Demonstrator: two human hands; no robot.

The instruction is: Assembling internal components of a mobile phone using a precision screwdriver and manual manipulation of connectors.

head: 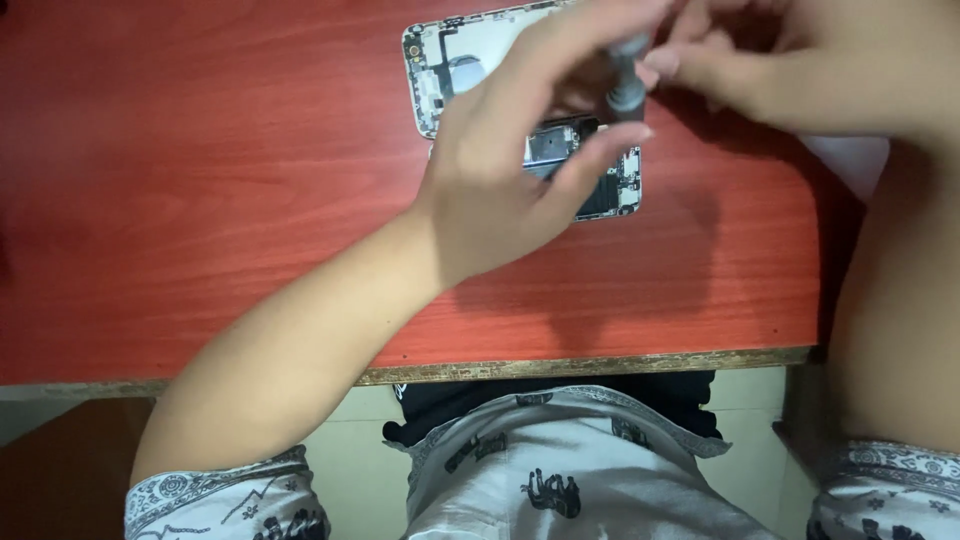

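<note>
We find both hands closed on one grey precision screwdriver (625, 85): our left hand (520, 165) wraps its barrel between thumb and fingers, while our right hand (790, 60) pinches its upper end. The tool stands above an opened smartphone (610, 185) lying flat on the red wooden table (200, 200), at the far middle of it. The tip and the screw it addresses are hidden behind the left hand. Risk noted: with the tip unseen, a tilted shaft could slip off and gouge the exposed boards; a loosened screw could roll away. The phone's back is off, showing a silver frame, dark circuitry and a detached panel (445, 60) just beside it.
</note>
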